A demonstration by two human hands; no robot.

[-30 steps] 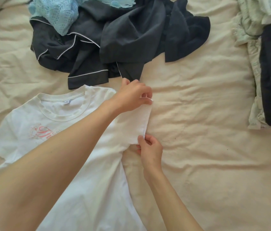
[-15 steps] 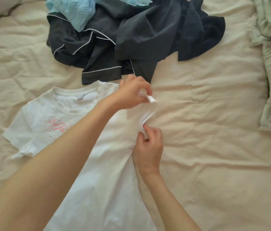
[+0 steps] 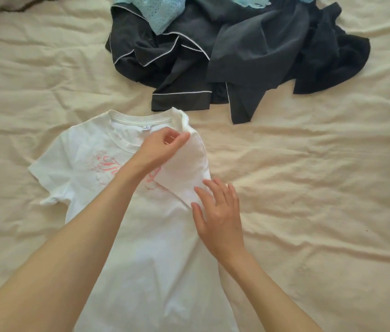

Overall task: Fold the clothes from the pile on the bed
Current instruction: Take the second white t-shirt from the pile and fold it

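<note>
The white shirt lies long from near to far. Its right sleeve is pinched, it seems, by the left hand; the right hand is pressed flat, fingers spread.

Bare bed lies open right of the white shirt and to its left. Beyond the collar, a pile of dark clothes blocks the way, just touching the shirt.

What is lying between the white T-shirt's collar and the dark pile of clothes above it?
In the head view, almost nothing: the white T-shirt collar nearly meets a dark piped garment at the pile's edge, with at most a thin strip of cream bedsheet between them.
</note>
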